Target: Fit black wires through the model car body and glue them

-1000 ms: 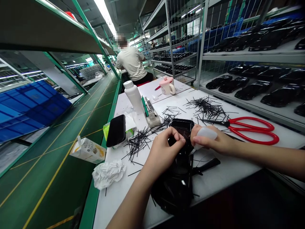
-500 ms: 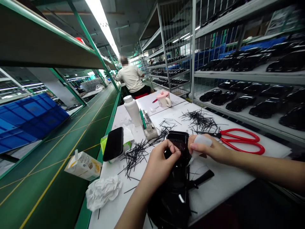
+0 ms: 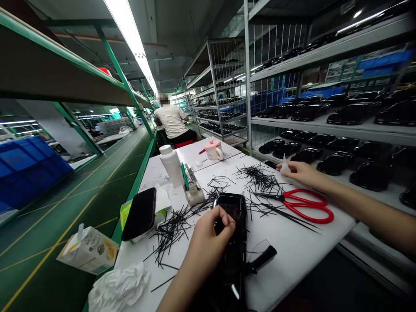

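Dropper bottle (image 3: 285, 167), grasped in right hand (image 3: 301, 173), has moved from black model car (image 3: 237, 255) on table (image 3: 292, 255) toward right edge; left hand (image 3: 209, 232) alone stays over car, grip curled, can't tell if holding anything.

Single head-worn view: faces forward and down across white table (image 3: 292, 249), hands (image 3: 206, 232) close, racks (image 3: 325, 126) farther right.

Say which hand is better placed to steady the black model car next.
Probably the left hand: it is right over the black model car. The right hand is off beyond the red-handled scissors, holding a small translucent bottle.
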Tool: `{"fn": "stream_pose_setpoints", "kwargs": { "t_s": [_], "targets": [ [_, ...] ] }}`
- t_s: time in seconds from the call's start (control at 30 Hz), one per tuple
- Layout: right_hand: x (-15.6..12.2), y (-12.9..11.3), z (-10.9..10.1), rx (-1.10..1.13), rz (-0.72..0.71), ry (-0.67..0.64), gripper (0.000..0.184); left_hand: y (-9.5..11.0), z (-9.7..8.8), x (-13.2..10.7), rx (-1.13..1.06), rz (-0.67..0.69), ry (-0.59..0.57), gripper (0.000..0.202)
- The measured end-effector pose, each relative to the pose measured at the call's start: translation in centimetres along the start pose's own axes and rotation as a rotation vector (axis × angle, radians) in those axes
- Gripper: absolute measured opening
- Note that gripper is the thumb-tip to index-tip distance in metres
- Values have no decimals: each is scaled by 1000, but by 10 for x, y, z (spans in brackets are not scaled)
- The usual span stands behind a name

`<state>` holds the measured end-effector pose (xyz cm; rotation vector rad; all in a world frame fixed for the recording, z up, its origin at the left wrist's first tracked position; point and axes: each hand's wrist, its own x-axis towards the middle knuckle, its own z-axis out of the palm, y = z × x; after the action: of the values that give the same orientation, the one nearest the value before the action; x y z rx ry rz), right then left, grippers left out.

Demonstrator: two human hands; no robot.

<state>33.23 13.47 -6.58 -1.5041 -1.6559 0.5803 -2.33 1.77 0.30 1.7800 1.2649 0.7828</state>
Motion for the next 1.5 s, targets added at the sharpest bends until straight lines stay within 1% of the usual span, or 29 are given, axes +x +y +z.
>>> {"fn": "stream_pose_setpoints", "kwargs": {
  "t_s": [0.1,0.2,0.3,0.33,0.37,0.4,0.43,0.47,0.53,0.57,0.63,0.73,0.8,0.83,0.87,0.93,1.0,1.07,1.17,1.27,1.4,1.5],
  "targets": [
    [3,15,9,-37,-13,0,34,1,1,0,-4,6,-1,22],
    [4,18,9,-82,-22,22,45,4,3,-1,2,31,8,24],
    [-7,10,1,-150,-17,132,62,4,7,-3,19,86,12,25],
    [-15,4,-1,-182,-18,170,62,3,8,-4,18,103,2,24],
    [-25,-3,-3,-220,-28,177,57,3,9,-5,11,117,-9,24],
    [-37,-10,-4,-256,-43,159,50,3,10,-5,0,125,-20,24],
    [-50,-18,-3,-297,-68,86,39,2,11,-6,-14,127,-31,23],
    [-64,-26,-1,-330,-103,-40,30,2,11,-6,-31,123,-39,23],
    [-87,-38,7,-389,-179,-248,21,2,12,-6,-72,109,-51,24],
    [-95,-42,11,-437,-213,-328,18,2,12,-6,-94,100,-57,24],
    [-103,-46,20,-532,-256,-404,16,3,12,-7,-124,90,-69,25],
    [-101,-52,24,-566,-268,-391,17,4,12,-8,-144,89,-75,24],
    [-99,-61,19,-476,-259,-374,19,4,12,-9,-155,87,-78,24],
    [-99,-69,16,-394,-227,-354,20,4,12,-9,-161,82,-80,25],
    [-100,-77,12,-281,-184,-328,21,4,12,-9,-165,78,-80,25],
    [-105,-96,9,13,-113,-250,24,4,12,-8,-170,69,-74,26],
    [-111,-112,12,288,-104,-169,29,4,12,-7,-171,65,-64,25],
    [-116,-122,22,451,-147,-129,25,4,13,-7,-178,60,-59,26],
    [-120,-126,42,540,-185,-153,13,4,13,-6,-197,43,-59,26],
    [-120,-123,53,579,-179,-174,11,5,12,-7,-212,31,-69,26],
    [-119,-120,54,544,-138,-136,16,6,11,-8,-204,13,-68,27],
    [-119,-117,53,511,-144,-126,16,5,11,-8,-205,12,-68,28]
  ]
}}
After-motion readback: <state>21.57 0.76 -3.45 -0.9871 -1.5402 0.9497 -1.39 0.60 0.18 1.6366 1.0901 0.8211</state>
